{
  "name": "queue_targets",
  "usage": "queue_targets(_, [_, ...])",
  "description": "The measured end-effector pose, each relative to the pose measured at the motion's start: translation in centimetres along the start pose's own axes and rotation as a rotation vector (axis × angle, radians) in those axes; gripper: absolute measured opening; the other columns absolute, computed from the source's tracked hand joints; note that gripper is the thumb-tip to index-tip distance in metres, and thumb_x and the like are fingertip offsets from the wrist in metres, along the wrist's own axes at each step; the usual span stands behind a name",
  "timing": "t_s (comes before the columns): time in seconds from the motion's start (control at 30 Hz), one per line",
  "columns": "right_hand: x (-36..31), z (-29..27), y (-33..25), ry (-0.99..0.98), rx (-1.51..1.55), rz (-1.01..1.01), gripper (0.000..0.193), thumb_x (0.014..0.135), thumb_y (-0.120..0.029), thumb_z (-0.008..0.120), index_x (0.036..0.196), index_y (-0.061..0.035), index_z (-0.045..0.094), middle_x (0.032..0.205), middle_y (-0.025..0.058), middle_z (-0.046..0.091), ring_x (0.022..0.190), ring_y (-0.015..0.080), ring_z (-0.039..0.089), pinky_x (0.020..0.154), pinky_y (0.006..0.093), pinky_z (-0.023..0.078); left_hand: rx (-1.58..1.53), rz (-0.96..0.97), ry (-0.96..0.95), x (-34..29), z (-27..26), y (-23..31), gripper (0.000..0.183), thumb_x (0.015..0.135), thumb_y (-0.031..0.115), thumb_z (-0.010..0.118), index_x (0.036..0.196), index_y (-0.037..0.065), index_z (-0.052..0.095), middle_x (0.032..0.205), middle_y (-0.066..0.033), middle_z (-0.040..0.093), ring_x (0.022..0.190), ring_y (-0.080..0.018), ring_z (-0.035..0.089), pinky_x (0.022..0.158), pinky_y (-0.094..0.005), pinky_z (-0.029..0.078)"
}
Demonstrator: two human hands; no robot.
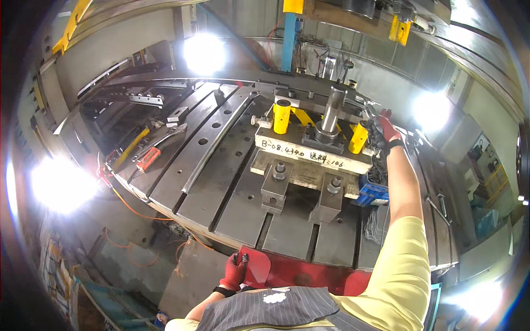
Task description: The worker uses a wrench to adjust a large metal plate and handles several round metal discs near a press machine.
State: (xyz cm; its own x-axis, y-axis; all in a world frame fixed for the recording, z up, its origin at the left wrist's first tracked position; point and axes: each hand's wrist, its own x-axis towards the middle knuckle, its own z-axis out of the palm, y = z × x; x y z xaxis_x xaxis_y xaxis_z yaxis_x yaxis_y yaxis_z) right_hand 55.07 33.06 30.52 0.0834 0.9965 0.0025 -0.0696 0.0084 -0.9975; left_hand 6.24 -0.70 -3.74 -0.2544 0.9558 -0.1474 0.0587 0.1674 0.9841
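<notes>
My left hand, in a red glove with dark fingertips, is low at the table's front edge. Its fingers curl over the upper edge of a red panel. Stretched far forward, my right hand wears a similar glove. It is at the right end of a metal die block, beside a yellow cylinder. Its dark fingers look curled, but what they grip blends into dark metal parts behind. On the block stand another yellow cylinder and a shiny steel post.
Bolted clamp blocks stand before the die on the slotted steel table. A blue crate sits below my right forearm. On the left lie an adjustable wrench, an orange-red tool and a yellow-handled tool. Machinery hangs overhead.
</notes>
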Motion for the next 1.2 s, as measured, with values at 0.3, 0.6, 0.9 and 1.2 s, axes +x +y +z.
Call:
queue_targets(0.3, [-4.8, 1.2, -0.1, -0.011, 0.528, -0.09, 0.024, 0.08, -0.031, 0.054, 0.091, -0.0115, 0.061, 0.081, 0.0023, 0.063, 0.068, 0.015, 0.06, 0.058, 0.0263, 0.049, 0.02, 0.006, -0.08, 0.2, -0.5, -0.5, 0.022, 0.077, 0.008, 0.056, 0.097, 0.0, 0.053, 0.084, -0.0076, 0.059, 0.075, -0.0143, 0.054, 0.067, -0.0264, 0.043])
queue_targets(0.6, [-25.8, -5.5, 1.8, 0.232, 0.285, -0.229, 0.033, 0.083, -0.027, 0.05, 0.106, -0.0032, 0.054, 0.082, 0.0047, 0.06, 0.059, 0.0053, 0.052, 0.048, 0.0174, 0.041, -0.057, 0.032, -0.056, -0.7, -0.2, 1.9, 0.012, 0.08, 0.01, 0.055, 0.089, 0.003, 0.053, 0.077, -0.0007, 0.054, 0.07, -0.0096, 0.048, 0.064, -0.0238, 0.041])
queue_targets(0.9, [-47.5, -12.2, 4.7, 0.504, 0.226, 0.147, 0.014, 0.08, -0.026, 0.053, 0.078, -0.0125, 0.056, 0.066, -0.0013, 0.057, 0.055, 0.009, 0.054, 0.045, 0.0193, 0.04, -0.061, -0.033, -0.17, 0.0, 0.0, 1.1, 0.015, 0.083, 0.008, 0.049, 0.096, 0.0, 0.053, 0.087, -0.0025, 0.055, 0.078, -0.0101, 0.049, 0.071, -0.0245, 0.041])
queue_targets(1.2, [-53.8, -19.2, 14.1, 0.474, -0.456, 0.049, 0.012, 0.083, -0.014, 0.05, 0.088, -0.007, 0.059, 0.081, 0.0023, 0.057, 0.066, 0.0099, 0.054, 0.057, 0.0201, 0.043, -0.096, -0.163, -0.161, 1.1, -1.0, -1.4, 0.016, 0.083, 0.006, 0.047, 0.096, 0.001, 0.055, 0.085, 0.0006, 0.055, 0.074, -0.0081, 0.049, 0.065, -0.0234, 0.043])
